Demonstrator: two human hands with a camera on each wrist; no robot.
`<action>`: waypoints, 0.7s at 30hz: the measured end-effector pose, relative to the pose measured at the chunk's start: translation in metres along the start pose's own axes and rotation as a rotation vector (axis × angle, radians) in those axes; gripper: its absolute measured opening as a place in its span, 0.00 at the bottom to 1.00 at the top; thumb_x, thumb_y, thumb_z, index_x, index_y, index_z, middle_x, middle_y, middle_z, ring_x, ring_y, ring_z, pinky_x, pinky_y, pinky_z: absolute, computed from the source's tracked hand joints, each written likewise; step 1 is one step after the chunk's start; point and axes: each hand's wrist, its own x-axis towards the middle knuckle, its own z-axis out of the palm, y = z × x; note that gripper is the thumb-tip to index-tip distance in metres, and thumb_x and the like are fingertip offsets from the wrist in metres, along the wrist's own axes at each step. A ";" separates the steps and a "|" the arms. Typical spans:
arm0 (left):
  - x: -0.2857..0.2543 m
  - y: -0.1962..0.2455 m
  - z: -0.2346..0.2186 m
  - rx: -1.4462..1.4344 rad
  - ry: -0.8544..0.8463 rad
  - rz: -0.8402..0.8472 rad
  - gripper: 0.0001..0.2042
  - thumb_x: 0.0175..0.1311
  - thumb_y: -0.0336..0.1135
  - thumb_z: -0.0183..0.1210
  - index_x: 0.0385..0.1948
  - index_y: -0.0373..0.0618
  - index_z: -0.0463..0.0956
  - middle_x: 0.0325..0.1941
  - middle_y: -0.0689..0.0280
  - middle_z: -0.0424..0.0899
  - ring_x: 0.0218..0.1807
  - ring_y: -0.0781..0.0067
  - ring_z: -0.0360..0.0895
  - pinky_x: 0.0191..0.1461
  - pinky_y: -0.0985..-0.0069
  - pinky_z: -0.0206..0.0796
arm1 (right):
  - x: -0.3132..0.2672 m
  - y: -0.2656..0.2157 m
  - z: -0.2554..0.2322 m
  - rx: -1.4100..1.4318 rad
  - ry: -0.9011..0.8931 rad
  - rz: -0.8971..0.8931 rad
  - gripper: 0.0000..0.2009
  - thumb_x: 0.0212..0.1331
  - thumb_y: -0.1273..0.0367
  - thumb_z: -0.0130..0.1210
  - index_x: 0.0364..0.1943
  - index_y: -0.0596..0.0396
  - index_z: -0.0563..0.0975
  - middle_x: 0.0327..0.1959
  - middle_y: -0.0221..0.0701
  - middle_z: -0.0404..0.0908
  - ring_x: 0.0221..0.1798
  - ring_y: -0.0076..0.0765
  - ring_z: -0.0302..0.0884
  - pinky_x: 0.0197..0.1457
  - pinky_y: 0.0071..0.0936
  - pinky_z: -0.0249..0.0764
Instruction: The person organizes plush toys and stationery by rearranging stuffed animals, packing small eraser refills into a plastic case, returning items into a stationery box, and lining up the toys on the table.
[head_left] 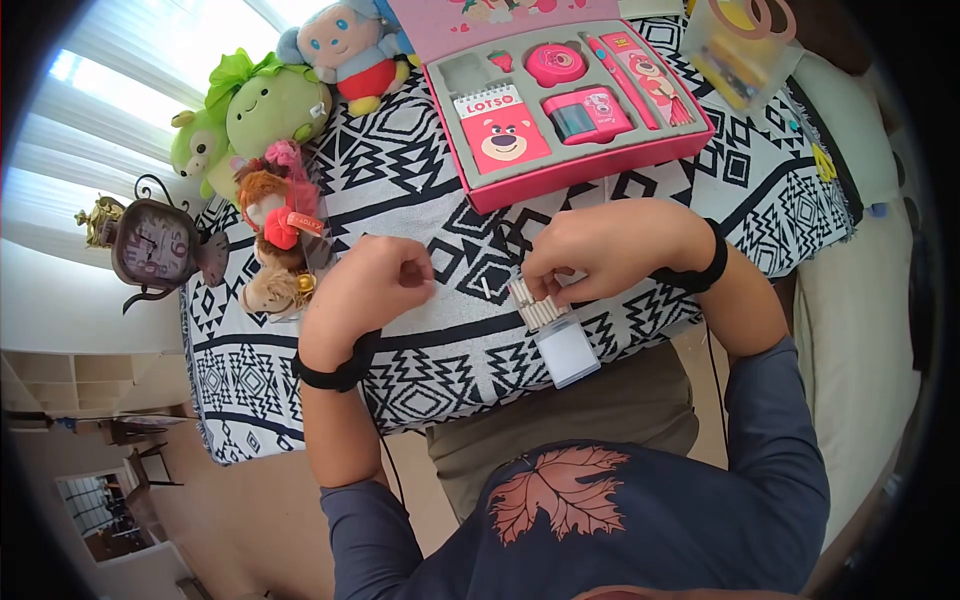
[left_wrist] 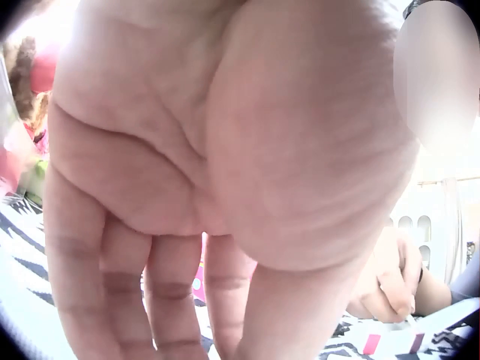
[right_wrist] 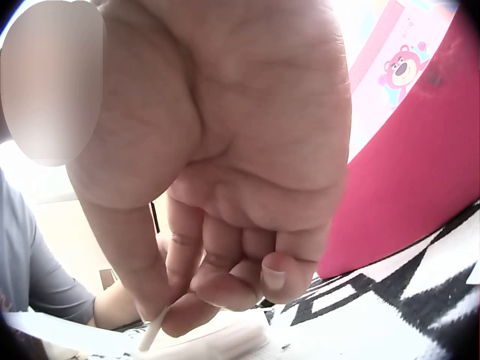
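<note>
My right hand (head_left: 595, 250) is over a bundle of short white sticks (head_left: 536, 312) near the table's front edge. Thumb and index finger pinch one thin white stick (right_wrist: 154, 330), whose end points down in the right wrist view. Directly in front of the bundle lies a flat box with a white face and clear edges (head_left: 568, 354). Another white stick (head_left: 487, 288) lies alone on the cloth, left of the bundle. My left hand (head_left: 368, 285) hovers over the cloth farther left, fingers loosely bent downward, with nothing seen in it.
Behind the hands stands an open pink gift box (head_left: 590, 165) holding a notebook and stationery. Plush toys (head_left: 275, 110) and small dolls (head_left: 275, 225) line the left side beside an ornate clock (head_left: 155, 245). A clear container (head_left: 735, 55) is at back right, and yellow scissors (head_left: 824, 163) lie at the right edge.
</note>
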 end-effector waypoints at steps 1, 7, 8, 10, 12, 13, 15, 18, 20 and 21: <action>0.001 0.006 0.004 -0.091 0.009 0.091 0.09 0.55 0.28 0.71 0.37 0.37 0.87 0.29 0.60 0.88 0.30 0.68 0.84 0.40 0.72 0.77 | 0.000 -0.001 0.000 0.000 0.002 0.001 0.08 0.61 0.72 0.65 0.43 0.59 0.85 0.37 0.38 0.88 0.42 0.45 0.87 0.47 0.39 0.81; 0.009 0.040 0.032 -0.116 0.031 0.113 0.11 0.54 0.30 0.69 0.38 0.36 0.85 0.24 0.61 0.85 0.28 0.68 0.83 0.37 0.71 0.75 | 0.003 -0.005 -0.001 0.086 -0.032 0.138 0.09 0.56 0.72 0.67 0.40 0.57 0.84 0.32 0.35 0.88 0.34 0.41 0.87 0.39 0.35 0.80; 0.010 0.039 0.033 -0.123 0.034 0.098 0.12 0.53 0.30 0.69 0.38 0.36 0.85 0.24 0.60 0.85 0.27 0.68 0.83 0.36 0.71 0.75 | 0.005 -0.003 0.002 0.059 -0.020 0.156 0.08 0.56 0.72 0.67 0.38 0.57 0.85 0.32 0.36 0.88 0.33 0.41 0.87 0.39 0.35 0.80; 0.011 0.038 0.033 -0.126 0.038 0.084 0.12 0.53 0.30 0.69 0.39 0.36 0.85 0.24 0.60 0.85 0.27 0.67 0.83 0.36 0.71 0.74 | 0.007 -0.004 0.001 0.030 -0.005 0.173 0.06 0.56 0.71 0.68 0.36 0.58 0.85 0.32 0.36 0.88 0.33 0.40 0.87 0.38 0.36 0.79; 0.011 0.037 0.033 -0.165 0.029 0.097 0.12 0.54 0.30 0.69 0.39 0.36 0.85 0.24 0.62 0.85 0.26 0.71 0.81 0.35 0.72 0.73 | 0.007 -0.010 -0.002 0.005 -0.038 0.191 0.06 0.54 0.72 0.70 0.31 0.59 0.84 0.30 0.36 0.87 0.34 0.42 0.87 0.39 0.37 0.79; 0.011 0.036 0.033 -0.165 0.027 0.098 0.12 0.54 0.30 0.69 0.39 0.36 0.85 0.24 0.62 0.85 0.26 0.71 0.81 0.35 0.72 0.73 | 0.007 -0.007 -0.001 0.007 -0.038 0.192 0.06 0.54 0.72 0.70 0.31 0.59 0.84 0.30 0.36 0.87 0.34 0.42 0.87 0.39 0.37 0.79; 0.010 0.035 0.032 -0.234 -0.023 0.096 0.11 0.57 0.30 0.69 0.39 0.36 0.85 0.24 0.64 0.84 0.26 0.75 0.79 0.34 0.74 0.72 | 0.008 0.003 0.004 -0.045 -0.017 0.144 0.08 0.52 0.71 0.72 0.29 0.60 0.84 0.30 0.36 0.86 0.34 0.44 0.86 0.40 0.38 0.78; 0.010 0.035 0.032 -0.242 -0.058 0.100 0.11 0.58 0.30 0.69 0.41 0.37 0.86 0.24 0.66 0.83 0.27 0.78 0.78 0.34 0.76 0.71 | 0.009 0.008 0.008 -0.010 -0.031 0.129 0.09 0.50 0.71 0.74 0.31 0.60 0.85 0.29 0.36 0.84 0.35 0.45 0.84 0.41 0.39 0.77; 0.011 0.036 0.033 -0.220 -0.061 0.095 0.11 0.59 0.30 0.69 0.42 0.37 0.87 0.24 0.66 0.83 0.27 0.78 0.78 0.34 0.76 0.71 | 0.009 0.003 0.005 -0.015 0.008 0.094 0.09 0.52 0.71 0.73 0.32 0.60 0.85 0.29 0.35 0.84 0.35 0.45 0.84 0.41 0.39 0.78; 0.011 0.037 0.034 -0.201 -0.063 0.088 0.12 0.59 0.30 0.69 0.43 0.38 0.87 0.24 0.66 0.83 0.27 0.79 0.78 0.34 0.76 0.71 | 0.009 0.001 0.004 -0.020 0.044 0.058 0.09 0.54 0.70 0.73 0.34 0.60 0.85 0.30 0.35 0.84 0.36 0.44 0.84 0.42 0.39 0.78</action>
